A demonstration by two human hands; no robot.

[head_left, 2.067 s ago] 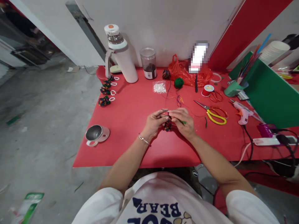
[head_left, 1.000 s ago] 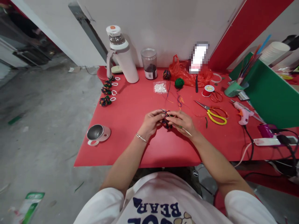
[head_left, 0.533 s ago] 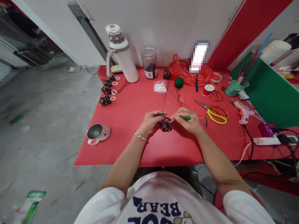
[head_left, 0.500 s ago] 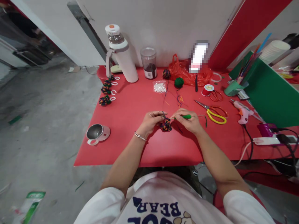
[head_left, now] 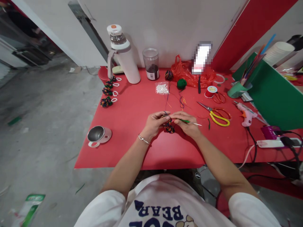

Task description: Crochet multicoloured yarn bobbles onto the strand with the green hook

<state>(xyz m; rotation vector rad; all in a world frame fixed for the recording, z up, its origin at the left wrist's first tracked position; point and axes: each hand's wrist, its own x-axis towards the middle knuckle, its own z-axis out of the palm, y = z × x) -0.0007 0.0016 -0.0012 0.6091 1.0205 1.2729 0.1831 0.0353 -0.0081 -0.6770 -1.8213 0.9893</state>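
At the middle of the red table (head_left: 132,142) my left hand (head_left: 155,123) pinches a small multicoloured crocheted piece (head_left: 169,127) from its left side. My right hand (head_left: 187,124) is closed round a green-handled crochet hook (head_left: 191,122), whose metal end points right while the hand meets the piece. Coloured yarn strands (head_left: 168,97) run from the piece back to a multicoloured yarn ball (head_left: 168,75) and a green yarn ball (head_left: 181,84).
Yellow-handled scissors (head_left: 216,116), a red thread spool (head_left: 210,91), a glue gun (head_left: 246,114) and cables lie at right. A bag of white beads (head_left: 162,88), a jar (head_left: 151,64), a white flask (head_left: 123,55), finished pieces (head_left: 107,92) and a steel cup (head_left: 97,136) stand left and behind.
My right hand turned the hook: its green handle pointed right half a second ago, now the metal end points right. Both hands stay at the crocheted piece.
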